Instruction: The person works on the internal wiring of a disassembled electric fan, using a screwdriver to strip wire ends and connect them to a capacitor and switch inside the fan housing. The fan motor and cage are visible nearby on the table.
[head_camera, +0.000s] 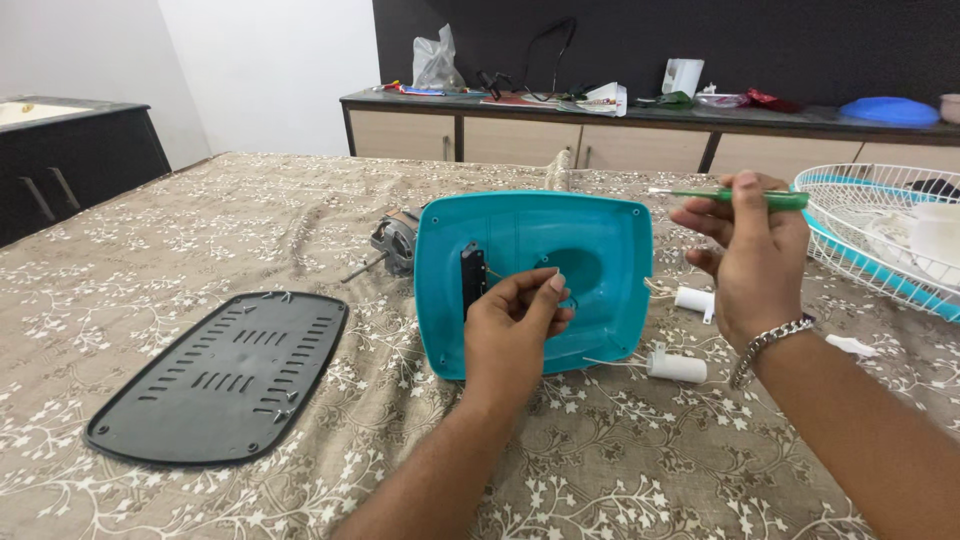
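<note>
- A table (150, 230) under a beige cloth with white flower print fills most of the view; a teal housing (600, 240), lying hollow side up, sits near its middle.
- Left of the housing lies a black slotted plate (225, 375), flat on the cloth.
- Just behind the housing's left corner rests a small motor (393, 243), its shaft pointing left.
- Right of the housing, two white cylinders (678, 367) with thin wires lie on the cloth.
- Farther right, a white wire grill (880, 215) with a teal rim is cut off by the frame edge.
- The left hand (512, 330) rests over the housing's lower middle, fingertips pinched narrow; whether they grip anything is too small to tell.
- The right hand (755, 250) is raised just right of the housing, closed on a green screwdriver (745, 197) held level, tip pointing left.
- Behind the housing, a long sideboard (600, 125) stands against a dark wall, cluttered with a plastic bag, papers and small items too blurred to name.
- Far left of the housing, a dark cabinet (75, 160) stands by a white wall.
- A black part (472, 278) stands inside the housing, beside the left hand.
</note>
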